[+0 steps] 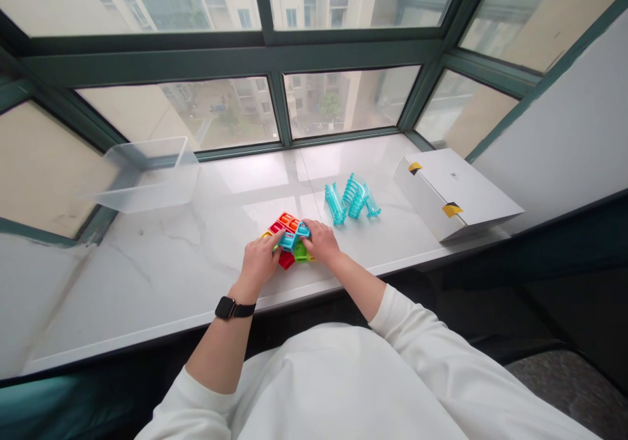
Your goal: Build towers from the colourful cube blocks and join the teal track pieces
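A cluster of small coloured plastic tiles [287, 225], red, orange, green and blue, lies on the white marble windowsill [186, 257] right in front of me. My left hand [258, 261], with a black watch on the wrist, pinches the cluster's left side, fingers closed on a blue tile. From the right, my right hand [320, 240] presses its curled fingers on the same blue tile. Parts of the cluster are hidden under both hands.
Several turquoise ribbed curved pieces [352, 199] lie just behind and right of my hands. A white cardboard box [454, 195] with yellow tape sits at the right end. A clear plastic tub [147, 173] stands back left by the window.
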`<state>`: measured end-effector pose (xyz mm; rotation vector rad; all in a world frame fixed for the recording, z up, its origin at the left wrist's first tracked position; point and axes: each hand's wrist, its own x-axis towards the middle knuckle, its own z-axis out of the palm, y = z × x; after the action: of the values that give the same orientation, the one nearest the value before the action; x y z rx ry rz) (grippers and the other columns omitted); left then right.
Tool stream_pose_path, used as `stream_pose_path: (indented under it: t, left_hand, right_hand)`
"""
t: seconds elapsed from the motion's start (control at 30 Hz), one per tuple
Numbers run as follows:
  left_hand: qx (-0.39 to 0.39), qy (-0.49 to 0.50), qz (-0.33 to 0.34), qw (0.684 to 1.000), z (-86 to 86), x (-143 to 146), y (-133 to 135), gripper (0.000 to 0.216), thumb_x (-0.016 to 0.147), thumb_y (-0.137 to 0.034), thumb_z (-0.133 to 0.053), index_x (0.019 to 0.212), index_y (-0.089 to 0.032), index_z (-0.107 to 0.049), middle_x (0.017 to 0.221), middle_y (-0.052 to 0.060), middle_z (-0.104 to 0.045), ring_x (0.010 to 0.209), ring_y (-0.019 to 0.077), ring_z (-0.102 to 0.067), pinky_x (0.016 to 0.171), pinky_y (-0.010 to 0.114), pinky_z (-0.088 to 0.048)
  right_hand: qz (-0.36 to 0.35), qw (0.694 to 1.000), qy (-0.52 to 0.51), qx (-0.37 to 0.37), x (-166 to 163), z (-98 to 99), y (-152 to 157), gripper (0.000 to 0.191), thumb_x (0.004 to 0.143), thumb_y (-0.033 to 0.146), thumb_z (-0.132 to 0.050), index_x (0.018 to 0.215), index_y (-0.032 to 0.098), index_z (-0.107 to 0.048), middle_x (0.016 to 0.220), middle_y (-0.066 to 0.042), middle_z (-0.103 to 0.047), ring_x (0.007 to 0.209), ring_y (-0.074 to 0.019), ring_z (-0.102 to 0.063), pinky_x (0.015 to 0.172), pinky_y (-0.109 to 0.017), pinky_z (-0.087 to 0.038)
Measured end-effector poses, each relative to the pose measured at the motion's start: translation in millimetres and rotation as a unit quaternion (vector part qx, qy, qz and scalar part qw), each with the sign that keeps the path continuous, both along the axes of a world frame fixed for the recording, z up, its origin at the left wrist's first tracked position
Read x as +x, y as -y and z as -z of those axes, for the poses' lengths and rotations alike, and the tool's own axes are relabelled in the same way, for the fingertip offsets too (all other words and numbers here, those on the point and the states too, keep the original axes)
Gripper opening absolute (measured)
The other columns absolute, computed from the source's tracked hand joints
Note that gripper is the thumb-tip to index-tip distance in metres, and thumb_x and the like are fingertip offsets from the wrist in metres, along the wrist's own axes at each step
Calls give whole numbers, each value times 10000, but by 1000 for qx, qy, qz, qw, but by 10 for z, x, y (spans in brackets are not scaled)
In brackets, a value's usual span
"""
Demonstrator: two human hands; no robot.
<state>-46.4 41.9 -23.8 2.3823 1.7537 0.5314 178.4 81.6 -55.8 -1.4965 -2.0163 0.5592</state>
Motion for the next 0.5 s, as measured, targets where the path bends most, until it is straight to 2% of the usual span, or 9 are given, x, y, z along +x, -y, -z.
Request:
stream_pose_path:
  t: [0.1, 0.3, 0.5]
  left_hand:
    - [6, 20, 52, 998, 9, -56, 93, 465, 1026, -232, -492, 1453, -312, -658, 1204, 90, -782, 1118, 287, -698, 976, 425, -526]
    - [19, 16, 55, 998, 92, -72, 298, 449, 1041, -269, -494, 1460, -287, -656, 1211, 102, -787, 1098, 308, -711, 934, 446, -534]
    - [44, 13, -6, 999, 185, 21, 505, 440, 1041, -341, -531, 1457, -276, -660, 1278, 139, -744, 1147, 332, -694, 968, 463, -539]
  right_hand:
    - [-32, 999, 15, 4, -49, -65, -62, 551, 965, 258, -680, 1507, 227, -586, 1355, -124, -667, 1242, -304, -610, 1105, -439, -478]
    - [-45, 998, 50, -6, -160, -112, -111, 593, 966, 271, -673, 1548, 254, -559, 1349, -119, -658, 1197, -317, -620, 1067, -437, -487]
    - [-15, 997, 79, -4, -288, -112, -11, 623, 1007, 345, -625, 1599, 225, -473, 1332, -151, -642, 1160, -339, -615, 1014, -465, -487]
